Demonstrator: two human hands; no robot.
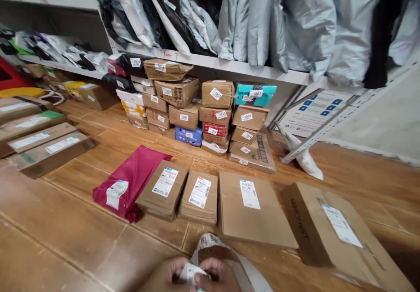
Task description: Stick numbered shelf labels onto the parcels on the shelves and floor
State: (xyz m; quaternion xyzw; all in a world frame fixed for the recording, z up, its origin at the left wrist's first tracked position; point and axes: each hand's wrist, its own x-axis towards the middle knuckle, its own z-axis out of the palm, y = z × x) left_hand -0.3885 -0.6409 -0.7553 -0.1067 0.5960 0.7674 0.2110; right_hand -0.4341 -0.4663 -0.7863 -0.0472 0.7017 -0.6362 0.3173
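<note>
Low in the view, my left hand (169, 275) and my right hand (219, 275) are close together, both closed on a small white printed label (190, 272). My right thumb lies across the label's lower edge. Just beyond my hands, a roll of labels (210, 241) with printed numbers shows, and a pale strip of backing paper (249, 271) trails to the right. On the floor ahead lie a magenta plastic parcel (138, 174), two small cardboard boxes (163, 202) (201, 209), a wide flat box (234, 222) and a larger box (315, 222), each with a shipping label on top.
Numbered boxes (183, 116) are stacked under a metal shelf (243, 64) holding grey, white and black mailing bags (262, 21). More labelled boxes (39, 141) lie on the left. A slanting shelf leg (315, 139) stands at right on the wooden-look floor (75, 222).
</note>
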